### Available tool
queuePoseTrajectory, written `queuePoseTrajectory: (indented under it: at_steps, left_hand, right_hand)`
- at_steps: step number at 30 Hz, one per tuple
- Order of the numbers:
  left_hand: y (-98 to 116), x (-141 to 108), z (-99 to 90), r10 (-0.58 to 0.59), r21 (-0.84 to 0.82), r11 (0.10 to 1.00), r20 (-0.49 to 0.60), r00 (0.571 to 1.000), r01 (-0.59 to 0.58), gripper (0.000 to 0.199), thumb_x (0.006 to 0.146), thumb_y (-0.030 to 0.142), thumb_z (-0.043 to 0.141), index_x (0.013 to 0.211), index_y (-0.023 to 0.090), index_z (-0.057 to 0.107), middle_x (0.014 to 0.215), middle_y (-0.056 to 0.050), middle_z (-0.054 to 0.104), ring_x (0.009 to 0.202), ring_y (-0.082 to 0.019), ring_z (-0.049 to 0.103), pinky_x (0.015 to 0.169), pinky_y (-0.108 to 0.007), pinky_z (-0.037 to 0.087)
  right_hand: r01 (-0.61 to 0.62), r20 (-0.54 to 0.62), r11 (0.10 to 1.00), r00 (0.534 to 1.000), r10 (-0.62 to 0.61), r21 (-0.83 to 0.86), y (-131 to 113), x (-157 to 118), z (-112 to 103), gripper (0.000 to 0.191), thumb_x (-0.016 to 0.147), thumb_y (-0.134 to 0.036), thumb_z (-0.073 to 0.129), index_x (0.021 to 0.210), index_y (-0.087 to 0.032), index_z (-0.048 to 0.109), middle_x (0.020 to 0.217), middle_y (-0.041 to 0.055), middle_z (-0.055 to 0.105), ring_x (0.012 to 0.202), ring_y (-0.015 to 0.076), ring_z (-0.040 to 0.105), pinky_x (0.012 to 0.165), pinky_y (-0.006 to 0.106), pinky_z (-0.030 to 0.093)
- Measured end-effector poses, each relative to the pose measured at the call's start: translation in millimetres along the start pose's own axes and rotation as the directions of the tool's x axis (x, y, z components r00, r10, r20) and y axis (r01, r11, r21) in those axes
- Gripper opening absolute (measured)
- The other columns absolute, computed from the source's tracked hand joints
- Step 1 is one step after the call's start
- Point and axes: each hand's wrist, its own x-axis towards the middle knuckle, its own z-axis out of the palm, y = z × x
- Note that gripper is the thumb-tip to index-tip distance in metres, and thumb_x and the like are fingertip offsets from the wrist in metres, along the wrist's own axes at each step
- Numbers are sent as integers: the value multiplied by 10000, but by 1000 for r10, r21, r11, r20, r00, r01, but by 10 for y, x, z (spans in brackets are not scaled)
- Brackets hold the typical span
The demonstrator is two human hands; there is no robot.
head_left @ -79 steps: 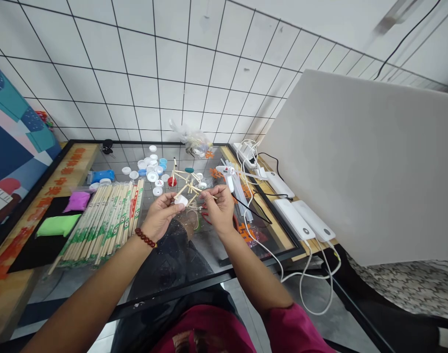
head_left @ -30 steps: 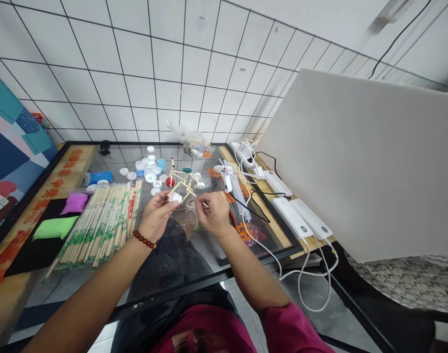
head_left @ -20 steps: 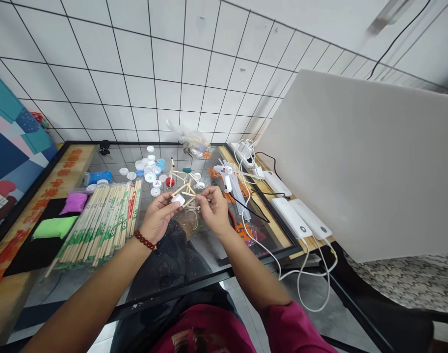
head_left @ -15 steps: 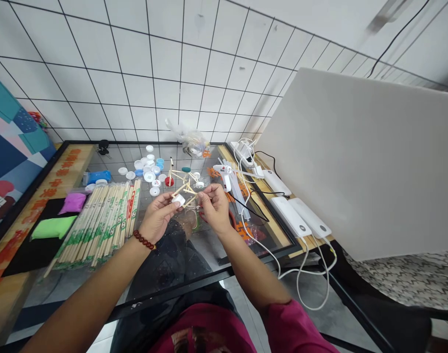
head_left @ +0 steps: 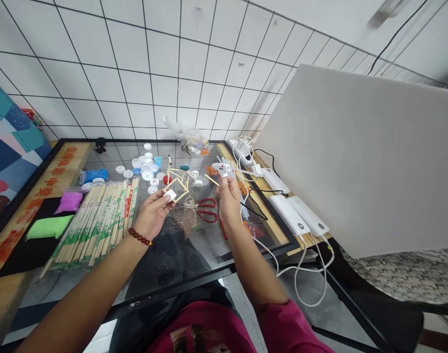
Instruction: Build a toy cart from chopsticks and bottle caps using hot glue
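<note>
My left hand (head_left: pixel 155 210) is closed on a small frame of wooden sticks (head_left: pixel 187 184) with a white bottle cap (head_left: pixel 170 195) at its near corner. To the right, apart from the frame, my right hand (head_left: pixel 229 200) pinches a short wooden stick (head_left: pixel 212 180) that points up and to the left. Just beyond those fingers lies a white glue gun (head_left: pixel 221 169). Behind the held frame is another stick assembly (head_left: pixel 177 171) with a red cap (head_left: pixel 167 180) and a dark green cap (head_left: pixel 184 167). Red-handled scissors (head_left: pixel 207 211) lie between my hands.
Several loose white and blue caps (head_left: pixel 147 175) lie at the back. Packaged chopsticks (head_left: pixel 94 220) and green (head_left: pixel 49 227) and purple clay packs (head_left: pixel 69 201) are on the left. White power banks (head_left: pixel 290 215) and cables line the right edge. A plastic bag (head_left: pixel 190 139) sits by the tiled wall.
My right hand has moved right, away from the frame, with a short wooden stick in its fingers. The scissors now show. My left hand still holds the frame, shifted slightly left.
</note>
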Motion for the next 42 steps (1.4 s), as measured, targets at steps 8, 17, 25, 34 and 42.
queuePoseTrajectory:
  at_steps: [8, 17, 25, 34, 42]
  left_hand:
    - [34, 17, -7, -17, -22, 1000, -16, 1000, 17, 255, 645, 91, 805, 876, 148, 713, 885, -44, 733, 758, -138, 670, 685, -253, 576]
    - [36, -42, 18, -40, -48, 998, 86, 995, 45, 281, 635, 78, 811, 862, 163, 669, 848, -16, 731, 824, -153, 694, 849, -317, 559]
    - [94, -145, 60, -149, 10, 989, 233, 961, 150, 261, 707, 219, 777, 927, 138, 663, 1039, -117, 738, 734, -170, 676, 658, -296, 545]
    - [21, -56, 10, -88, 8, 996, 137, 987, 88, 285, 661, 142, 807, 894, 159, 644, 810, -14, 694, 723, -142, 667, 702, -278, 547]
    - [-31, -86, 22, -80, 86, 994, 169, 982, 67, 315, 641, 105, 828, 890, 150, 639, 822, -37, 715, 770, -168, 697, 735, -298, 555]
  right_hand:
    - [-308, 134, 876, 951, 278, 372, -74, 59, 11, 334, 825, -439, 684, 768, -248, 416, 513, -118, 194, 449, 97, 164, 474, 233, 232]
    - [-498, 339, 745, 863, 375, 444, -49, -42, 142, 285, 884, -317, 654, 773, -240, 404, 598, -83, 299, 495, 108, 273, 510, 239, 302]
    - [-656, 538, 615, 739, 406, 437, 112, -227, 304, 205, 851, -228, 676, 822, -220, 473, 624, -68, 381, 527, 101, 330, 523, 215, 319]
    - [-611, 484, 644, 781, 394, 461, 98, -201, 294, 224, 835, -223, 687, 803, -227, 466, 614, -70, 350, 522, 104, 305, 517, 223, 307]
    - [-584, 498, 684, 790, 356, 438, 42, -216, 303, 248, 860, -290, 681, 792, -238, 449, 628, -64, 325, 539, 118, 307, 525, 241, 328]
